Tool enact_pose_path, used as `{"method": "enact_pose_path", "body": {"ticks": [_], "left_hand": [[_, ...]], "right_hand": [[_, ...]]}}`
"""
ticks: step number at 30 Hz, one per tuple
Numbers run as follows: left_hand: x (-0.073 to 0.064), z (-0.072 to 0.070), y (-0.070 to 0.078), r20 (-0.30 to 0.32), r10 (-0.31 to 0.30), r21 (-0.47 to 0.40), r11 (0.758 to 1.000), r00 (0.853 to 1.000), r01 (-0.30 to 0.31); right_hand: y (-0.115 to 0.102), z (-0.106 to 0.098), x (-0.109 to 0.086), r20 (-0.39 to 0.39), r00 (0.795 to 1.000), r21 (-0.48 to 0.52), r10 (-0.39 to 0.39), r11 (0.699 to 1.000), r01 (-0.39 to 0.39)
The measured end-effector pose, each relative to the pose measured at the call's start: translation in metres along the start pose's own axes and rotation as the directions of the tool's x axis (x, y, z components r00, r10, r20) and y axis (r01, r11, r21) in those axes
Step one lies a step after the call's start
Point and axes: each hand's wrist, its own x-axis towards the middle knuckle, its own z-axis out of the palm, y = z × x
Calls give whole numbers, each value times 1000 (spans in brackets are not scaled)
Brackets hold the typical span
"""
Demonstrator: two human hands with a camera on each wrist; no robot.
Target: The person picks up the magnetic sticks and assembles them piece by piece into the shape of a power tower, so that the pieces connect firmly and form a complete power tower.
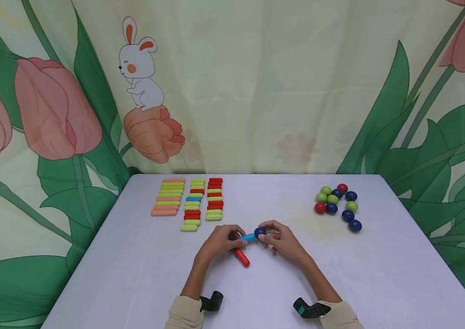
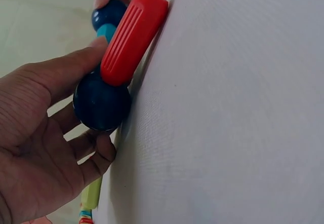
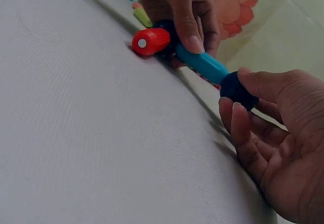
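Note:
My left hand [image 1: 221,240] grips a light-blue toy building rod [image 3: 203,67] near one end, its thumb along the rod. At that end, a dark-blue ball [image 2: 102,102] sits by the left fingers, mostly hidden in the head view. A red rod [image 1: 242,257] touches this ball and points towards the person; its facing end shows a white dot [image 3: 142,43]. At the light-blue rod's other end, my right hand [image 1: 283,241] pinches a second dark-blue ball [image 1: 259,232] between thumb and fingers. This ball meets the rod's tip.
Peach and yellow-green longer rods [image 1: 168,201] lie in a column at the back left. Beside them stand two columns of shorter rods [image 1: 214,198], red, yellow-green and one blue. Several red, green and dark-blue balls [image 1: 331,209] cluster at the back right of the white table [image 1: 380,274].

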Motion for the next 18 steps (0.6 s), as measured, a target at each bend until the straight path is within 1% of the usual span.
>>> {"method": "enact_pose_path", "body": {"ticks": [3,5,11,14,18], "left_hand": [[-1,-1,-1,4,-7,-1,1000,1000,7],[-1,0,-1,2,-9,-2,1000,1000,9],[-3,-1,-1,-21,-2,-2,1000,1000,2],[-4,-2,-1,-42,-4,2,1000,999,4],[-5,-4,-3,-88,-18,-9,1000,996,17]], "right_hand": [[1,4,3,9,1000,0,-13,1000,13],[2,4,2,12,1000,-10,-8,1000,8],[1,2,-1,48,999,-121,-4,993,10],[1,1,-2,46,999,-163,-21,986,28],[3,0,-1,16,999,-175,-35,984,37]]}}
